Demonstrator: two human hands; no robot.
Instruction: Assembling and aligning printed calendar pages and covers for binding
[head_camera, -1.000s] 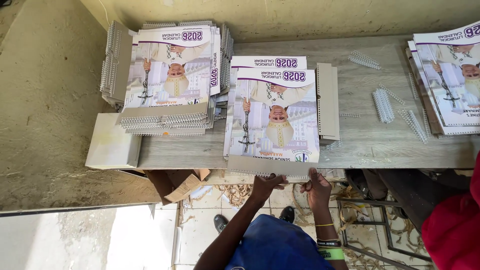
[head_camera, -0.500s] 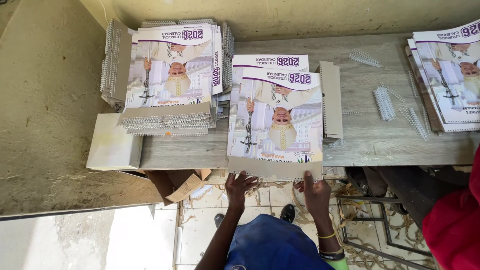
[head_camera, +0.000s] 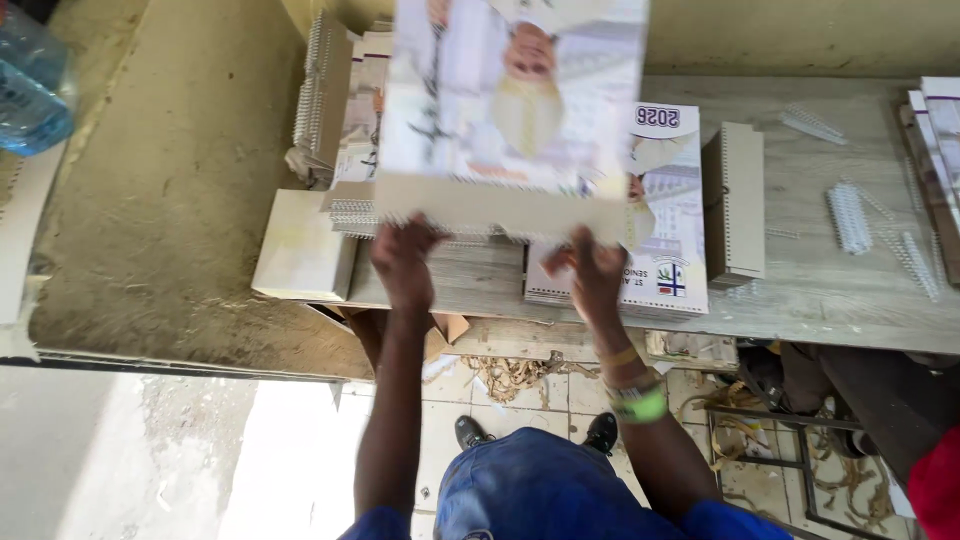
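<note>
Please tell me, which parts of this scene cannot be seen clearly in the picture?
- Lifted calendar, head view: its top is cut off by the frame edge and its print is motion-blurred.
- Left hand and right hand: fingertips hidden behind the calendar's cardboard edge.
- Calendar stack on the wooden table: partly covered by the lifted calendar.
- Plastic binding combs: too small to count.

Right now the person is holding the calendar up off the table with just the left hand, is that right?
Not quite. The head view shows both hands on it: the left hand and the right hand each grip the lower cardboard edge of the calendar, which is lifted above the wooden table.
</note>
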